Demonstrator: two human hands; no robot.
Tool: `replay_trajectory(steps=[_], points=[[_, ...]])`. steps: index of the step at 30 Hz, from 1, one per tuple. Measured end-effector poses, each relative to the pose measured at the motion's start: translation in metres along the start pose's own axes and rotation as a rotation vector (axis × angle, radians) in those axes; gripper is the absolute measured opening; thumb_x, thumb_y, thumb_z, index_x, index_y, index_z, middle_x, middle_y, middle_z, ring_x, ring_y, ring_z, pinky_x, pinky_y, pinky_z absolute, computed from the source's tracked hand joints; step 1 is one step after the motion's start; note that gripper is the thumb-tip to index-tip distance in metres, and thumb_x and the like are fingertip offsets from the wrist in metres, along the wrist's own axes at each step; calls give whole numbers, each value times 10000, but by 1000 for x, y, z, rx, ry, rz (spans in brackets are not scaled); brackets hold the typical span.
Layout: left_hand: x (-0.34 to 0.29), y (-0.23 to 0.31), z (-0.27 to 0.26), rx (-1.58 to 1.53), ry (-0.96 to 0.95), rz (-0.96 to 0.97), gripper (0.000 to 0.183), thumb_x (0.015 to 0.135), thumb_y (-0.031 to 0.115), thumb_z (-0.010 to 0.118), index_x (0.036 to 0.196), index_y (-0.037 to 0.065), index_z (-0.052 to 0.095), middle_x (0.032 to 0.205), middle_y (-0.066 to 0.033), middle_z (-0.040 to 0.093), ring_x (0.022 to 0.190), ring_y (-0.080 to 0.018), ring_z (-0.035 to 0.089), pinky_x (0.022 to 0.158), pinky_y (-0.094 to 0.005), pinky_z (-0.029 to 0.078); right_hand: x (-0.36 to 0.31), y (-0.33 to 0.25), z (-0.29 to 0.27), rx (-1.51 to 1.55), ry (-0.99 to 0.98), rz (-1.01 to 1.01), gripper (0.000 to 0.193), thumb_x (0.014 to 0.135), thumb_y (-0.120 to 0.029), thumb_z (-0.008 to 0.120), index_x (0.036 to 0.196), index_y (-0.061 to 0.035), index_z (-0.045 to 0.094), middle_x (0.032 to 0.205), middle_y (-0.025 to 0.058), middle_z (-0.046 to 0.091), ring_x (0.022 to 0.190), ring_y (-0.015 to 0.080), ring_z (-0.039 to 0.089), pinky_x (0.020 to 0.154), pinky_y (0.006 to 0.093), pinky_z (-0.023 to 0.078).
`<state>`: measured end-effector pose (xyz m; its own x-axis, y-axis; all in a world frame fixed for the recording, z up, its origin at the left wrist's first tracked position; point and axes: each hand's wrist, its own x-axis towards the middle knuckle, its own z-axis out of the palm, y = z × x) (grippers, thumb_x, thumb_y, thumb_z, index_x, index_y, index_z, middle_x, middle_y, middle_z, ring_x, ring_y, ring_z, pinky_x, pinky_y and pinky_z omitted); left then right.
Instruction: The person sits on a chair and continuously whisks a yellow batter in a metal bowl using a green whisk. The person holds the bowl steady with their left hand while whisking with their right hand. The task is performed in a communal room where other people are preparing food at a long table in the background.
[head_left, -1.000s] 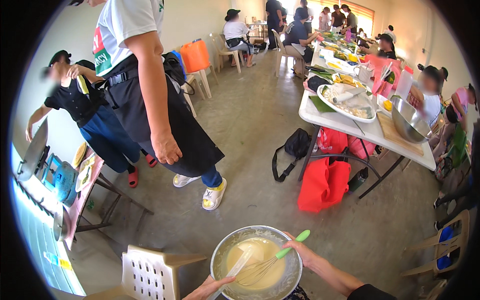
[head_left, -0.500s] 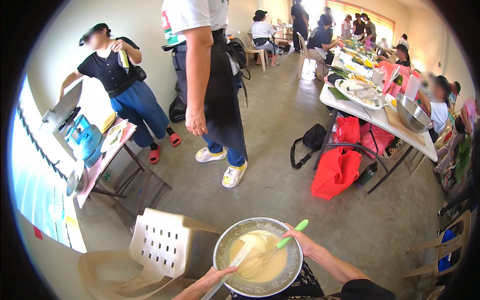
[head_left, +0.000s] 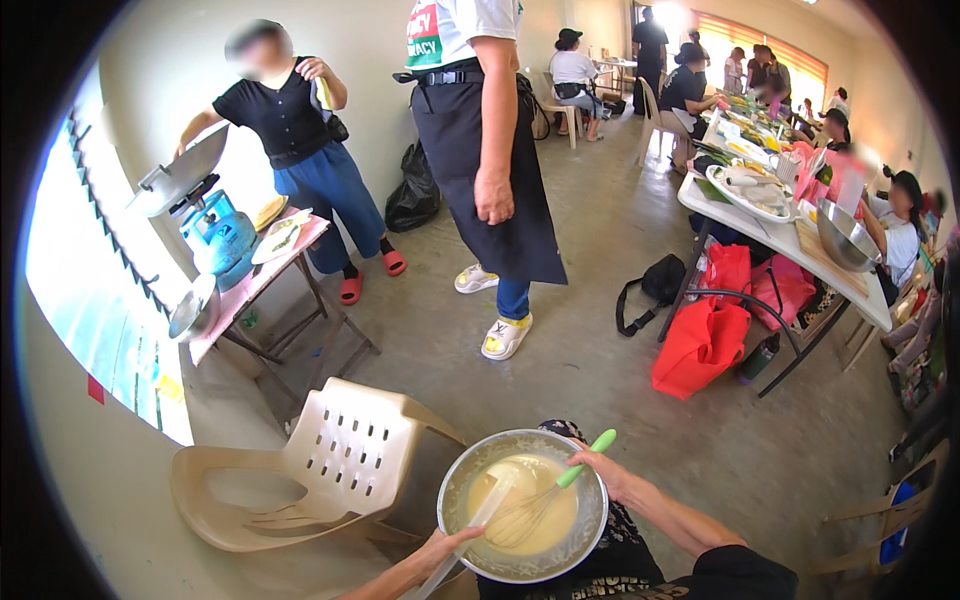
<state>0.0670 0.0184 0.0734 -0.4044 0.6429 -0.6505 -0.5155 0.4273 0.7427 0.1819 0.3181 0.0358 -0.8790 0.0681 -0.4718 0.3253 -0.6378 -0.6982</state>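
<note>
A metal bowl [head_left: 452, 490] of pale, creamy batter [head_left: 545, 530] rests at my lap, tilted slightly toward me. My left hand [head_left: 448, 546] is closed at its left rim, around a pale spatula [head_left: 490, 505] whose blade dips into the batter. At the right rim, my right hand [head_left: 602, 472] is closed near the green handle of a wire whisk [head_left: 530, 515]. The whisk's wires lie in the batter beside the spatula. Some of my right fingers are hidden behind the bowl's edge.
A beige plastic chair [head_left: 350, 440] stands close on my left. Beyond it, a person tends a large pan [head_left: 185, 170] by a blue gas tank [head_left: 222, 235]. Another person in a black apron [head_left: 480, 170] stands ahead. Red bags [head_left: 700, 345] lie under the long table [head_left: 775, 235].
My view has turned a little left, so the surroundings sit further right. Both hands still hold the bowl, spatula and whisk in nearly the same way.
</note>
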Motion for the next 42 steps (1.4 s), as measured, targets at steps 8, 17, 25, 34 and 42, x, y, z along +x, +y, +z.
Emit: replay_trajectory(steps=[8,17,25,34,42], points=[[28,-10,-9,25,-72,-3,683,804,310,741,1328,-14,446,1223,-128,579,1103,-194,558,944,-333,446,-14,0,-2,-57,83,-93,508,872,-227,529,1347,-107,394,1163,97,505,1084,186,515,902,360,475],[44,-14,-9,133,-71,72,708,781,288,774,1330,-12,444,1250,-142,564,1145,-207,536,981,-347,438,-28,-8,-3,-526,238,-382,596,947,-425,459,1403,-50,379,1425,99,398,1358,218,294,1118,371,219],[35,-10,-7,102,-83,5,800,781,347,744,1385,-11,361,1302,-178,511,1210,-241,489,1022,-373,390,-93,-26,11,-1183,291,-601,314,906,-262,574,1110,-30,629,1097,152,592,999,178,553,849,316,440],[32,0,-3,110,-76,-9,825,758,362,759,1386,-1,366,1326,-172,491,1262,-242,438,1076,-379,317,-132,-18,36,-1068,-111,-573,238,777,-39,700,1012,-12,671,795,91,653,678,186,622,602,288,492],[35,-7,-4,105,-77,15,817,777,339,746,1393,-12,340,1322,-176,484,1240,-240,454,1056,-367,342,-114,6,54,-1587,-199,-884,258,720,6,703,971,-9,649,787,74,588,672,212,581,572,318,490]])
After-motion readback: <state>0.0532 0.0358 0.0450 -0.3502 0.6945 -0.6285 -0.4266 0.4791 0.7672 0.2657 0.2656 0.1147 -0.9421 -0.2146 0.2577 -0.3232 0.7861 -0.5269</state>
